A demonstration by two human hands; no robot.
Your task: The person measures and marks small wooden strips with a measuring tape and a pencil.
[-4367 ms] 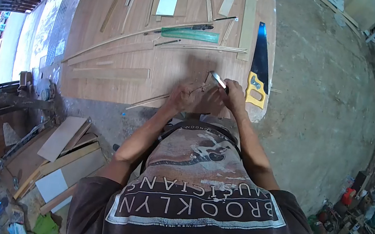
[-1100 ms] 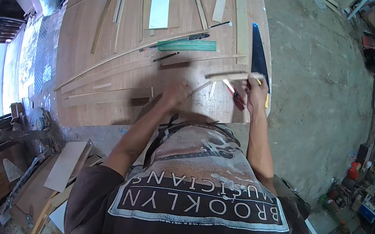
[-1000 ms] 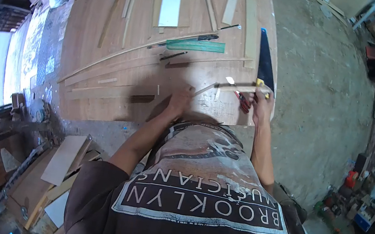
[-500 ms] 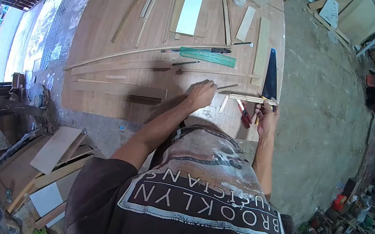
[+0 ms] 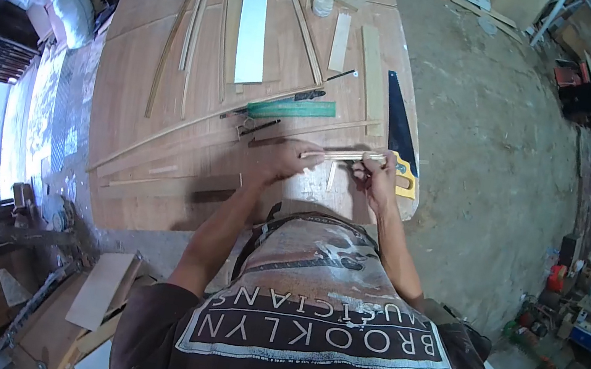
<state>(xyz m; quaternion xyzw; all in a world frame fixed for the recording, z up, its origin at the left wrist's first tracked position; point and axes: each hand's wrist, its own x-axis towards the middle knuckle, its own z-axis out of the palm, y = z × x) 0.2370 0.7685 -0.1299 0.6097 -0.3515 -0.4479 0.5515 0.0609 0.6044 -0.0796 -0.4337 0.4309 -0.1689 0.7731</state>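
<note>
My left hand (image 5: 295, 160) and my right hand (image 5: 378, 172) hold a short bundle of thin wooden strips (image 5: 345, 155) between them, one hand at each end, just over the near part of the wooden table (image 5: 151, 219). Right of my right hand lies a handsaw with a dark blade (image 5: 397, 119) and a yellow handle (image 5: 406, 179). A small pale strip (image 5: 331, 177) is below the bundle. Beyond my left hand are a green ruler (image 5: 292, 108) and a black pen-like tool (image 5: 260, 129).
Long wooden strips (image 5: 169, 52) and a white board (image 5: 253, 31) lie farther up the table. A clear jar (image 5: 323, 2) stands near the far right side. Wood offcuts (image 5: 101, 289) are piled on the floor at lower left.
My left hand has come to the left end of the bundle and closed on it. My right hand and the bundle have moved left, off the saw handle. The camera view has shifted.
</note>
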